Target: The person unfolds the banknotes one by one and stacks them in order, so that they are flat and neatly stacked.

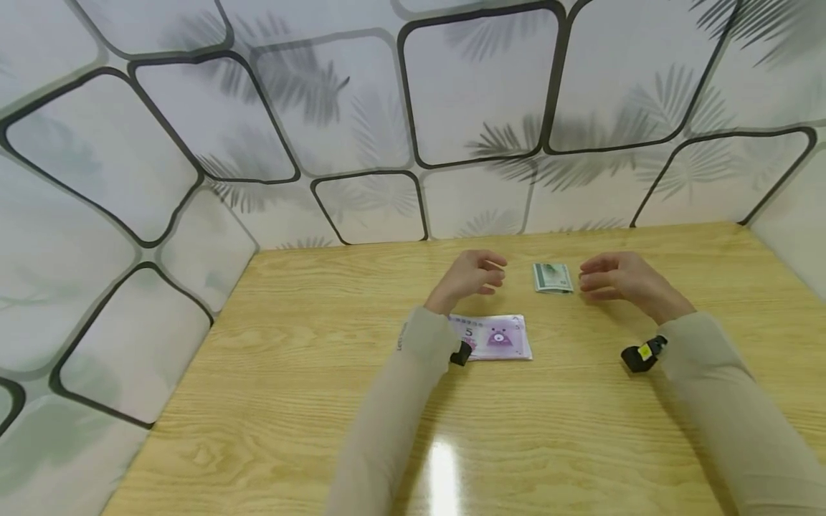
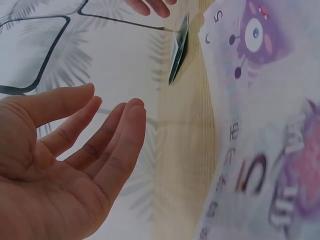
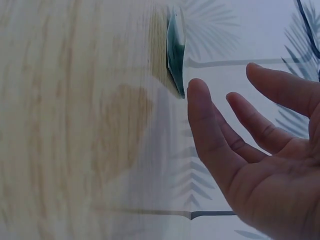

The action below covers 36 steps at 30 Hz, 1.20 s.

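Observation:
A small folded green banknote (image 1: 552, 278) lies toward the back of the wooden table, its layers slightly sprung apart in the right wrist view. Just right of it is my right hand (image 1: 629, 281), fingers loosely bent with nothing between them. On the note's other side hovers my left hand (image 1: 467, 278), thumb and fingers spread and holding nothing, as the left wrist view shows. Nearer to me, partly behind the left sleeve, lies a stack of purple play banknotes (image 1: 510, 338). The top one carries a 5 and a one-eyed cartoon monster.
The table (image 1: 290, 344) has light wood grain and a bright reflection near the front. A patterned wall covering (image 1: 477, 86) with dark outlines and leaf shadows rises behind its back edge and along the left. A black wrist camera (image 1: 640, 358) sits under the right wrist.

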Motion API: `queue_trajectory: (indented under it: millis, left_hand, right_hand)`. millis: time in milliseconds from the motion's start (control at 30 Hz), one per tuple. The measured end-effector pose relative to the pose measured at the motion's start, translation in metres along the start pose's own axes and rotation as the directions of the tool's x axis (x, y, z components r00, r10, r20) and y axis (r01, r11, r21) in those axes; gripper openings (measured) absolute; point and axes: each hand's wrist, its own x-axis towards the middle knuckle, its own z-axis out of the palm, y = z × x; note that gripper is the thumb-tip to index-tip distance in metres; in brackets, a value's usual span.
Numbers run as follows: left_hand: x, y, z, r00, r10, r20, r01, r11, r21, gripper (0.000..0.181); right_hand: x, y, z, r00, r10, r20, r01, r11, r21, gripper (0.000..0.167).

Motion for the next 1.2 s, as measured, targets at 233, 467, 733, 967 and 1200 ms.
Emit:
queue_trajectory:
  millis: [233, 467, 733, 967, 1200]
  left_hand:
    - [0.011, -0.002, 0.011, 1.000, -0.012, -0.013, 0.012, 0.999, -0.035, 0.033]
    - [0.020, -0.004, 0.020, 0.999, -0.052, -0.012, 0.051, 0.998, -0.046, 0.034]
    - [0.029, -0.009, 0.031, 0.997, -0.076, -0.018, 0.074, 0.994, -0.076, 0.033]
    - [0.034, -0.008, 0.039, 0.996, -0.083, -0.032, 0.080, 0.993, -0.088, 0.033]
    - [0.037, -0.005, 0.046, 0.996, -0.084, -0.027, 0.080, 0.991, -0.110, 0.034]
  right_hand:
    - [0.001, 0.000, 0.001, 1.000, 0.015, -0.004, -0.015, 0.999, 0.029, 0.054]
    - [0.002, 0.000, 0.001, 1.000, 0.028, -0.015, -0.027, 0.999, 0.044, 0.050]
    - [0.006, 0.004, 0.002, 0.999, 0.037, -0.003, -0.037, 0.995, 0.089, 0.052]
    - [0.009, 0.003, 0.004, 0.999, 0.052, -0.005, -0.051, 0.992, 0.118, 0.052]
    - [0.013, 0.001, 0.007, 0.998, 0.056, -0.005, -0.055, 0.988, 0.144, 0.052]
